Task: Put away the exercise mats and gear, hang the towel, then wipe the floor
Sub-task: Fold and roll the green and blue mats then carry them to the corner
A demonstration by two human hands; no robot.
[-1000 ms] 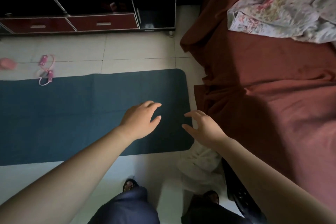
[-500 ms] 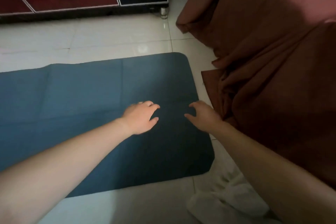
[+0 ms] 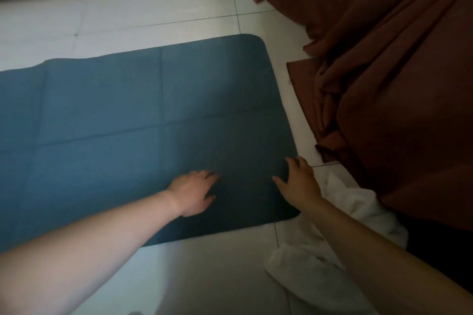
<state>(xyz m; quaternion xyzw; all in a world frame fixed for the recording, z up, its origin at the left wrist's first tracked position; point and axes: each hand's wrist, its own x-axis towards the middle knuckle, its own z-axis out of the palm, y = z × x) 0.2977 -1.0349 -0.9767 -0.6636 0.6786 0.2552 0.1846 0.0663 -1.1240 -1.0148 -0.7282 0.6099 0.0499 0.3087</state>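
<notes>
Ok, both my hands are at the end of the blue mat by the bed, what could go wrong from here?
1. The white towel lies against the near corner of the mat, under your right forearm; it could get rolled in or dragged along.
2. The brown bed cover pools on the floor beside that end, so it might snag.
3. The tile floor looks glossy; the mat may slide instead of folding.

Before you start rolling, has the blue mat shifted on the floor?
No. The blue mat lies where it did: its far rounded corner still meets the same floor grout line.
</notes>
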